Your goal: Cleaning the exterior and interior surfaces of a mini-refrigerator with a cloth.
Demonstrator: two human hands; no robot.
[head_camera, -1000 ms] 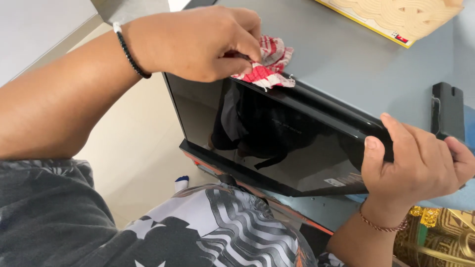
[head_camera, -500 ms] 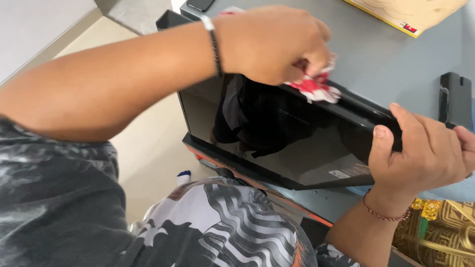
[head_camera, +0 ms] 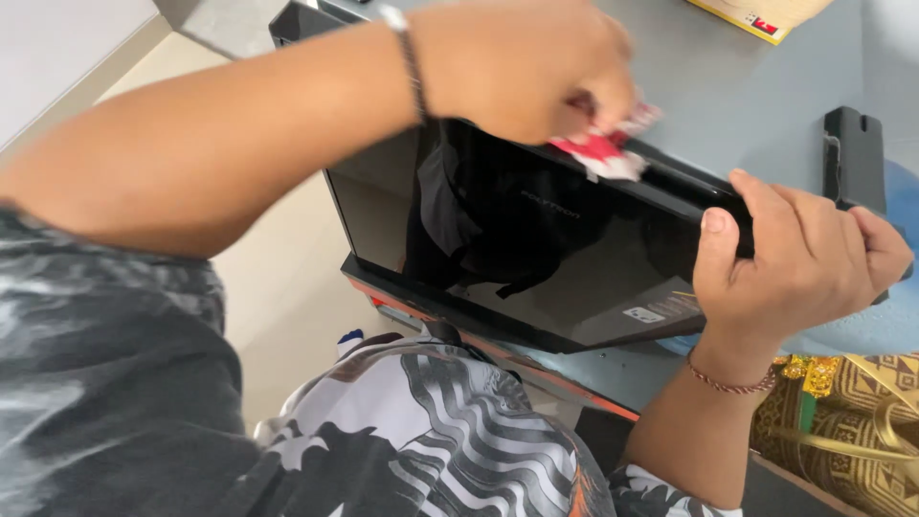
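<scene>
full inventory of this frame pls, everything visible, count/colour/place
Monitor: 1, glossy black screen, tilted on the table edge, centre.
Cloth: 1, red and white, on the monitor's top edge under the left hand.
Table: 1, grey, behind and under the monitor.
Black bracket piece: 1, black, on the table at right.
Flat cardboard item: 1, yellowish with a red patch, top right of the table.
Patterned fabric: 1, gold and brown, lower right.
Floor: beige, left of the table.
Shirt: 1, black-and-white pattern, bottom.
Left hand: 1, dark wristband, pressing the cloth.
Right hand: 1, red thread bracelet, gripping the monitor's right corner.
</scene>
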